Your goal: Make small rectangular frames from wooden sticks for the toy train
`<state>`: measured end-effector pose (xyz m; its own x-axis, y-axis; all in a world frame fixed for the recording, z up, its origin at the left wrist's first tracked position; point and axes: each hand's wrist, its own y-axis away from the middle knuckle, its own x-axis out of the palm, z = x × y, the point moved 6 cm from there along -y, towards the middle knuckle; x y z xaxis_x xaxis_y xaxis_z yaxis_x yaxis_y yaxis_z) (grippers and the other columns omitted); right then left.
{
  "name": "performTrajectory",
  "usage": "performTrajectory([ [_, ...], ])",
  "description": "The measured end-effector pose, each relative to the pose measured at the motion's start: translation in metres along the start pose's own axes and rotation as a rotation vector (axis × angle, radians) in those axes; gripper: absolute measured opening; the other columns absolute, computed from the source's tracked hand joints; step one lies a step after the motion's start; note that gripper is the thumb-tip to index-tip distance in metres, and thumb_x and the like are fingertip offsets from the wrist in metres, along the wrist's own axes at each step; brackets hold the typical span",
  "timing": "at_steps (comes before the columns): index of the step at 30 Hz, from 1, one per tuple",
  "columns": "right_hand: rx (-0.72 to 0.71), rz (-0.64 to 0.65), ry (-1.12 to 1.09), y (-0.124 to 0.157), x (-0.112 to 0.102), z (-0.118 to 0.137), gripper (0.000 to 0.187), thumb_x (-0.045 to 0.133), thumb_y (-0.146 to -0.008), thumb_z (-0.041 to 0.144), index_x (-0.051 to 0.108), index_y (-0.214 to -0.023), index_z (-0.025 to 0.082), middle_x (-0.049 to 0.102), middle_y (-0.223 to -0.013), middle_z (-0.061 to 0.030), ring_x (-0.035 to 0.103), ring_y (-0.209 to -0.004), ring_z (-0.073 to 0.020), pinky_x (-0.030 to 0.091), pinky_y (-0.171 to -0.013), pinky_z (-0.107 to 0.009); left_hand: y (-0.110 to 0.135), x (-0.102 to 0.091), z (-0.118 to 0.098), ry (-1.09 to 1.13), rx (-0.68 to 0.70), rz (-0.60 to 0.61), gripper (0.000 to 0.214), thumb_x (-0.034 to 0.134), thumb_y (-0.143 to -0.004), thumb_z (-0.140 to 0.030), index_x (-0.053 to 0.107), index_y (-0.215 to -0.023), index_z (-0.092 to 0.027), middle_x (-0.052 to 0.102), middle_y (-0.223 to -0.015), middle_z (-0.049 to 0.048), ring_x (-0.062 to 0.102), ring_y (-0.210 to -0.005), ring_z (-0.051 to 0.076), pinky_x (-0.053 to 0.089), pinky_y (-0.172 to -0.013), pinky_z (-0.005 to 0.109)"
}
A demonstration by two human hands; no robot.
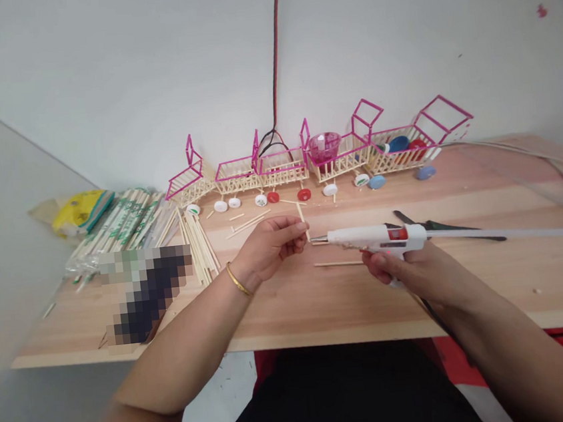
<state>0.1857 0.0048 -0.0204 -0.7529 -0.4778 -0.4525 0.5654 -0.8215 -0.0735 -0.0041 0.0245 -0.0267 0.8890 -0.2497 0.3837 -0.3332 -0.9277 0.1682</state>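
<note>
Between thumb and fingers, my left hand point(284, 237) pinches a short pale wooden stick point(302, 215), held nearly upright. My right hand point(403, 269) is wrapped round the handle of a white hot glue gun point(369, 236). The gun's metal nozzle points left and is at the lower end of the stick; whether they touch I cannot tell. A long translucent glue stick point(505, 233) sticks out of its back. Below the gun, a loose wooden stick point(337, 264) lies on the table.
Along the wall stand several small stick carts point(284, 169) with magenta rims and bottle-cap wheels. A purple cup point(324, 147) sits in one. Loose sticks point(197, 247), bagged chopsticks point(121, 221) and a blurred dark object point(152, 295) lie left. Dark pliers-like handles point(464, 228) lie behind the gun.
</note>
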Motion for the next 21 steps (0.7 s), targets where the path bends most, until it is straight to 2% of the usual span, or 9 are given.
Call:
performTrajectory([
  [21, 0.026, 0.000, 0.005, 0.0020, -0.0002, -0.0059, 0.031, 0.046, -0.087, 0.044, 0.048, -0.067, 0.020, 0.047, -0.059, 0.0006, 0.046, -0.056, -0.0128, 0.038, -0.051, -0.026, 0.0007, 0.0008, -0.0025, -0.019, 0.020, 0.009, 0.019, 0.069, -0.071, -0.027, 0.059, -0.071, -0.011, 0.054, -0.061, -0.0011, 0.048, -0.054, 0.006, 0.034, -0.056, 0.021],
])
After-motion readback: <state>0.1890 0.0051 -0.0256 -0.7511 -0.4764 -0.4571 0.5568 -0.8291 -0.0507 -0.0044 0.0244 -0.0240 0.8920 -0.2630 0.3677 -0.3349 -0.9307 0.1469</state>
